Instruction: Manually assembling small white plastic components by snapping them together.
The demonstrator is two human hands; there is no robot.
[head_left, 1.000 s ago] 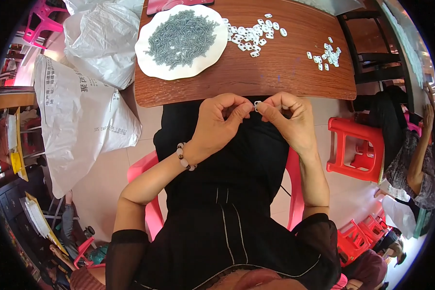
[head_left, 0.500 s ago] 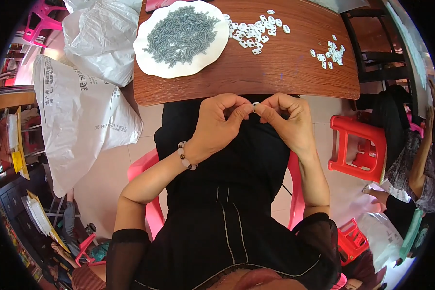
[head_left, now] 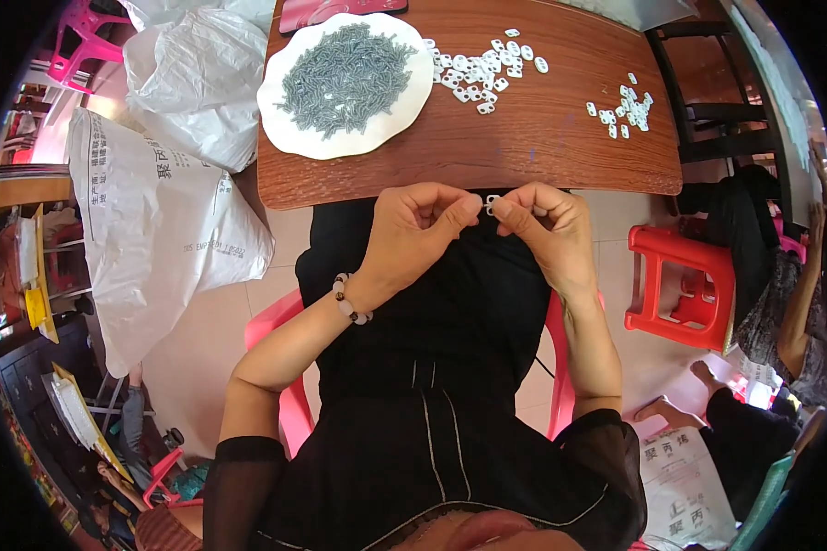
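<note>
My right hand (head_left: 551,234) pinches a small white plastic piece with holes (head_left: 492,203) between thumb and forefinger, just off the table's near edge and above my lap. Facing it, my left hand (head_left: 415,234) is closed in a pinch, its fingertips almost at the piece. Whatever it grips is too small to make out. On the table, a white plate with a wavy rim (head_left: 276,108) bears a heap of short grey cylindrical pieces (head_left: 345,78). Beside the plate lies a loose group of white plastic pieces (head_left: 473,73); a smaller group (head_left: 627,112) lies farther right.
The brown wooden table (head_left: 487,151) stands in front of me. White sacks (head_left: 156,230) fill the floor on the left. At the right are a red stool (head_left: 648,275), another person's legs (head_left: 744,413) and a white sack (head_left: 685,487). A pink item (head_left: 331,11) lies behind the plate.
The white piece between my fingertips now shows its holes more plainly. My hands stay close together. At the right, the other person's legs and a white sack have come further into view.
</note>
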